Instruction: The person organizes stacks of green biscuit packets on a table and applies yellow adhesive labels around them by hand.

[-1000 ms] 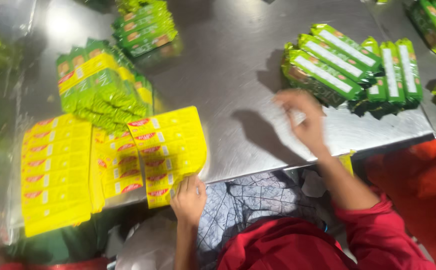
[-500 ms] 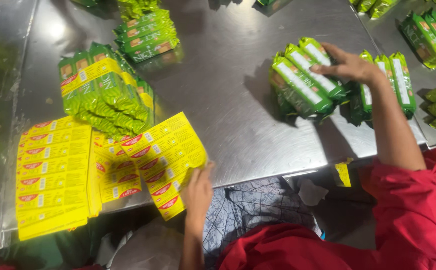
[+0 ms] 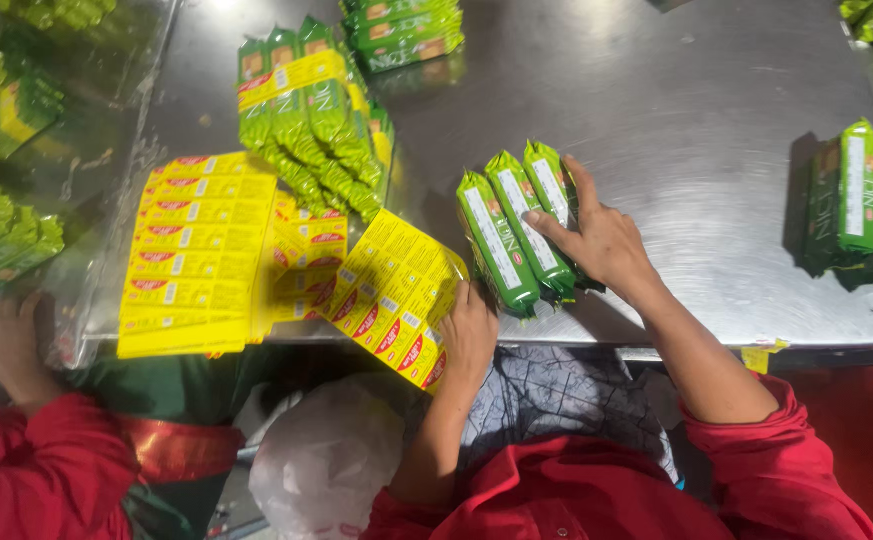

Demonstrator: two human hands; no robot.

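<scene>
Lying side by side, green packs (image 3: 516, 235) run lengthwise away, under right hand (image 3: 604, 240).

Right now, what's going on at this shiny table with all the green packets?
A person in red sleeves works at a steel table. Their right hand rests flat on a row of three green packets near the table's front edge. Their left hand touches a yellow printed sheet that overhangs the edge. A banded green bundle and a yellow sheet stack lie to the left. Another person's hand shows at far left.
</scene>
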